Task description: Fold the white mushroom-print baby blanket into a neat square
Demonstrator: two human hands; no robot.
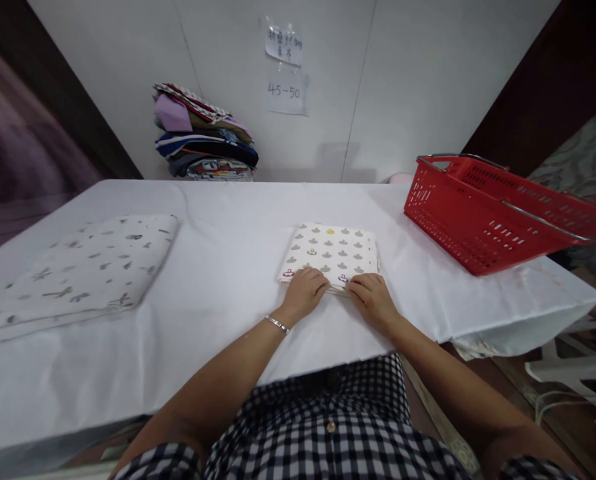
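Observation:
A small folded white cloth (333,250) with rows of grey mushroom-like prints, a few of them coloured, lies flat on the table in front of me. My left hand (305,293), with a bracelet at its wrist, has its fingers curled over the cloth's near edge, left of the middle. Further right along that same edge, my right hand (373,298) pinches the fabric. Both thumbs are mostly hidden from view.
To the left lies a larger folded white cloth (98,263) with scattered prints. A red plastic basket (478,227) with metal handles stands at the right. Stacked folded fabrics (208,150) rest against the wall, left of a paper sign (287,91). White fabric (218,267) covers the table.

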